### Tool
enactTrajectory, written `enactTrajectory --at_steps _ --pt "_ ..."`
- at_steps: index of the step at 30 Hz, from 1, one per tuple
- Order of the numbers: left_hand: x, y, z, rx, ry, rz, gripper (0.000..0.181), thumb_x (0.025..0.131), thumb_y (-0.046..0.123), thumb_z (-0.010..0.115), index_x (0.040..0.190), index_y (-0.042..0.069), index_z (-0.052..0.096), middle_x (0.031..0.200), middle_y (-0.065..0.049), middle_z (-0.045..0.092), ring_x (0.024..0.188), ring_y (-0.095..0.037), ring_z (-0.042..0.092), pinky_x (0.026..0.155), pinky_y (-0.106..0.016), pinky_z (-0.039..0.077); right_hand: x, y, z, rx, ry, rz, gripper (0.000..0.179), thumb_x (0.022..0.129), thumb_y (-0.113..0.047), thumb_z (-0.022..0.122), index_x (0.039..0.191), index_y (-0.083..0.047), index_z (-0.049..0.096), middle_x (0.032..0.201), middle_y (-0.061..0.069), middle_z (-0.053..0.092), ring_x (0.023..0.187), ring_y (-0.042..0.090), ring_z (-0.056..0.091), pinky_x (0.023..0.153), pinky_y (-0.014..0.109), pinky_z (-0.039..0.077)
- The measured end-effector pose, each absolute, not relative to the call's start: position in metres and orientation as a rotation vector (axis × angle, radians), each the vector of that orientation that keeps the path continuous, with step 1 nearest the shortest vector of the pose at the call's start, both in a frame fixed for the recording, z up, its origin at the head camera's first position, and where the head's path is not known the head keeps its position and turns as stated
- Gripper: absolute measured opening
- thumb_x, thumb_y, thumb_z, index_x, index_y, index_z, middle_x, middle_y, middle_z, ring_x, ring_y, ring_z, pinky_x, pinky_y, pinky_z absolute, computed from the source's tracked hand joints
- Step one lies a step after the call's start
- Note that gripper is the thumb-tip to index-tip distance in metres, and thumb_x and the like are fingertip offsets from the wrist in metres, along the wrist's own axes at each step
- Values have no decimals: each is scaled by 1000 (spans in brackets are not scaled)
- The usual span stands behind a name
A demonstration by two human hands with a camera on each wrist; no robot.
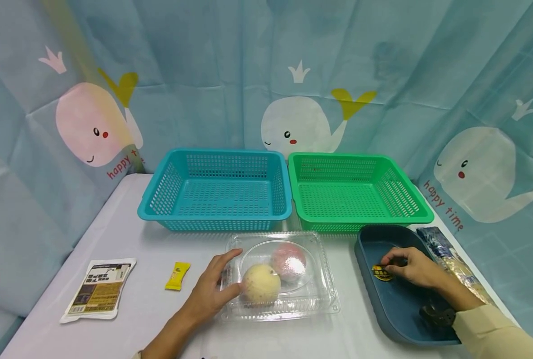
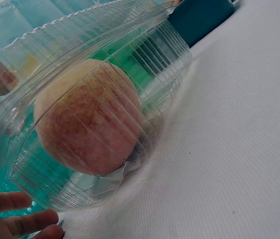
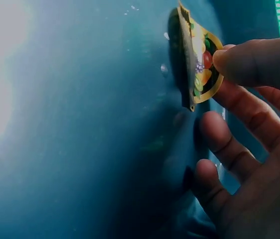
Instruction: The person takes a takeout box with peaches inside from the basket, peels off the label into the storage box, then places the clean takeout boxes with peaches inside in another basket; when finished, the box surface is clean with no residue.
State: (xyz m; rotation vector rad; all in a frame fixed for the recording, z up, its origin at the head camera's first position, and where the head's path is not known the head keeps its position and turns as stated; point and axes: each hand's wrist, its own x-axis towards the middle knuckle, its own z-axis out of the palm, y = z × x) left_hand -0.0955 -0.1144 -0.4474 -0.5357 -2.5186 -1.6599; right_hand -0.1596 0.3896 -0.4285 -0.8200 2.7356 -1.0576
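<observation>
In the head view a clear plastic clamshell box (image 1: pixel 293 304) holds a yellowish peach (image 1: pixel 261 283) and a pink peach (image 1: pixel 289 261). My left hand (image 1: pixel 214 284) is at the box's left side, thumb and fingers spread, fairly straight; whether they press on the plastic I cannot tell. The left wrist view shows a blushed peach (image 2: pixel 90 119) through the ribbed wall, with fingers (image 2: pixel 23 221) beside it. Over the dark blue tub (image 1: pixel 376 304), my right hand (image 1: pixel 412 267) pinches a black-and-gold fruit label (image 3: pixel 204 64) between thumb and finger.
A blue basket (image 1: pixel 217 219) and a green basket (image 1: pixel 361 219) stand at the back. To the left lie a printed pouch (image 1: pixel 99 289) and a small yellow packet (image 1: pixel 177 276). A shiny wrapped package (image 1: pixel 455 259) lies right of the tub; a dark object (image 1: pixel 437 316) shows by the right sleeve.
</observation>
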Motion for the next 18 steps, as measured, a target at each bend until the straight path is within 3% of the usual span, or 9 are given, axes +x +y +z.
enactTrajectory --at_steps 11,15,18 --pt "-96 -115 -446 -533 -2529 -1672 64 83 23 65 144 20 45 130 -12 48 112 -35 48 82 -54 45 -154 381 -429 -860 2954 -748 26 77 -13 81 99 -17 69 94 -4 52 69 6 46 56 28 41" --pt "-97 -116 -445 -542 -2521 -1667 63 83 23 67 143 22 46 128 -12 48 112 -33 47 83 -55 44 -154 381 -430 -781 2974 -682 39 76 -19 83 111 -16 66 96 0 52 71 7 46 56 29 41" --pt "-96 -116 -442 -526 -2538 -1666 64 82 22 69 142 22 47 125 -10 47 104 -29 48 77 -48 46 -153 381 -429 -732 2994 -661 52 75 -22 83 122 -13 62 97 1 52 71 8 46 56 29 40"
